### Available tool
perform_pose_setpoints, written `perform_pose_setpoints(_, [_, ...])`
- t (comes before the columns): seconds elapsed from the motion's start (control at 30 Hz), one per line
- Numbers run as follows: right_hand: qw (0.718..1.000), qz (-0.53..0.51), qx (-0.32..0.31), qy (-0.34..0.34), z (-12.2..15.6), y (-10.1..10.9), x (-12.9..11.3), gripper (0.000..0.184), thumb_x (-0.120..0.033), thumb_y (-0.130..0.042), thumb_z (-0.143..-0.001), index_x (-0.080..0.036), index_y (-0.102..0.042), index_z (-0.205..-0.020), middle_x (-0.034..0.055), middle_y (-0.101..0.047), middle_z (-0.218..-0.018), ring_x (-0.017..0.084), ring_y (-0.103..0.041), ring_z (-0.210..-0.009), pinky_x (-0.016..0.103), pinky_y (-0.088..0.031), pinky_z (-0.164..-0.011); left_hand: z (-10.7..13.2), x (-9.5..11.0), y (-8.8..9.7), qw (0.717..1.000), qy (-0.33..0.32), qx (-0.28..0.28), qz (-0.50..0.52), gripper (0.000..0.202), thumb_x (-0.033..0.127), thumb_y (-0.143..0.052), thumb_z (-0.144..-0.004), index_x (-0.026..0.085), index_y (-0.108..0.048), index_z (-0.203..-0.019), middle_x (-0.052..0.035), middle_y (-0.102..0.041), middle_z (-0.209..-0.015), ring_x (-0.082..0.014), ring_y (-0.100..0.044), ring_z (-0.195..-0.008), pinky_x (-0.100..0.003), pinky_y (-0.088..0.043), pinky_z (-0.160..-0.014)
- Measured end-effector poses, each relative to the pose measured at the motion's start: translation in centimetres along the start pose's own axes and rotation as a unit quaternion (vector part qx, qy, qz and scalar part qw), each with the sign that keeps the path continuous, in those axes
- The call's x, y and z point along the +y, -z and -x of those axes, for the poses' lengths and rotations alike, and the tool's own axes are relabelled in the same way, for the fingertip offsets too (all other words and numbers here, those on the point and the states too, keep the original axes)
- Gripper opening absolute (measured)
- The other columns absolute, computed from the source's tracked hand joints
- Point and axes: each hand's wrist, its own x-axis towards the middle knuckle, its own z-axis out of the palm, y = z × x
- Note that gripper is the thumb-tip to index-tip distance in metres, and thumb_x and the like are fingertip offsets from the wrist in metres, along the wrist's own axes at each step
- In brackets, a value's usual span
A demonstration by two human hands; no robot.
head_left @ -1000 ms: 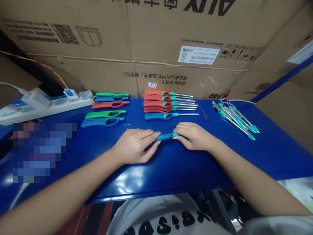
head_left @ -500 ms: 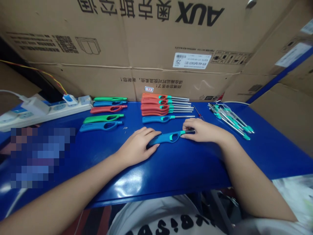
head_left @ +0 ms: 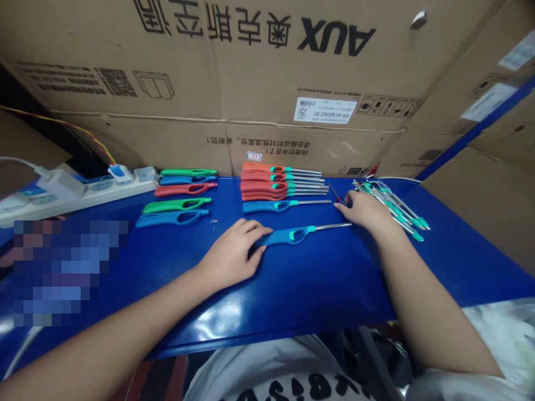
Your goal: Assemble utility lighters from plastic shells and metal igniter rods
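A blue long-nosed lighter (head_left: 292, 235) with a teal trigger and a metal tube lies on the blue table (head_left: 317, 278). My left hand (head_left: 234, 253) rests curled over its handle end and pins it down. My right hand (head_left: 361, 211) is off to the right of the tube's tip, and its fingertips pinch the handle of a small red screwdriver (head_left: 334, 194) that lies on the table. Only the screwdriver's thin shaft shows beyond the fingers.
Assembled red lighters and one blue lighter (head_left: 276, 186) lie in a row at the back. Empty handle shells (head_left: 179, 192) in green, blue and red lie to the left. A pile of metal tubes with teal ends (head_left: 393, 206) is on the right, a power strip (head_left: 75, 189) far left, and cardboard boxes (head_left: 251, 83) behind.
My right hand let go of the lighter's tube and moved right and back to the screwdriver. The whole metal tube now shows. My left hand stayed on the handle.
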Motion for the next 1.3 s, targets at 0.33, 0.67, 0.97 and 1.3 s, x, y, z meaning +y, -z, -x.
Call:
perform_pose_setpoints(0.33, [0.901,-0.388,0.194,0.018,1.1,2.5,-1.5,0.03,-0.046,-0.06,-0.091,-0.017,-0.063,-0.097,0.0073,-0.068,-0.076,0.02,-0.063,-0.062,0.034,-0.053,-0.061,0.5,0.7,-0.4,0.999,-0.037,-0.021,0.034,0.04,0.012,-0.053,-0.093,0.016,-0.06,-0.133,-0.012,-0.066,-0.125,-0.0272,-0.059,-0.116,-0.046,-0.053,-0.104])
perform_pose_setpoints(0.67, [0.786,-0.56,-0.038,0.26,6.2,-0.2,-13.8,0.023,-0.042,-0.073,-0.081,-0.019,-0.075,-0.085,0.0053,-0.077,-0.081,0.016,-0.064,-0.063,0.029,-0.052,-0.06,0.7,1.3,-0.3,0.995,-0.085,-0.034,0.032,0.037,0.013,-0.054,-0.093,0.016,-0.061,-0.129,-0.012,-0.07,-0.122,-0.0261,-0.063,-0.114,-0.044,-0.053,-0.103])
perform_pose_setpoints(0.97, [0.783,-0.562,-0.064,0.259,4.8,-0.9,-14.6,0.021,-0.039,-0.074,-0.079,-0.018,-0.075,-0.082,0.006,-0.079,-0.085,0.018,-0.07,-0.073,0.034,-0.056,-0.074,0.8,1.8,0.0,0.994,-0.091,-0.05,0.028,0.033,0.016,-0.054,-0.095,0.014,-0.063,-0.126,-0.0128,-0.071,-0.12,-0.0268,-0.064,-0.111,-0.044,-0.053,-0.1])
perform_pose_setpoints(1.3, [0.692,-0.698,0.026,0.181,5.8,1.1,-13.2,0.038,-0.056,-0.077,-0.08,-0.02,-0.064,-0.077,-0.0077,-0.046,-0.052,0.007,-0.038,-0.042,0.023,-0.031,-0.04,0.5,1.1,-0.6,0.991,-0.086,-0.023,0.098,0.032,0.019,-0.06,-0.096,0.016,-0.063,-0.127,-0.0116,-0.071,-0.121,-0.0245,-0.065,-0.114,-0.043,-0.053,-0.104])
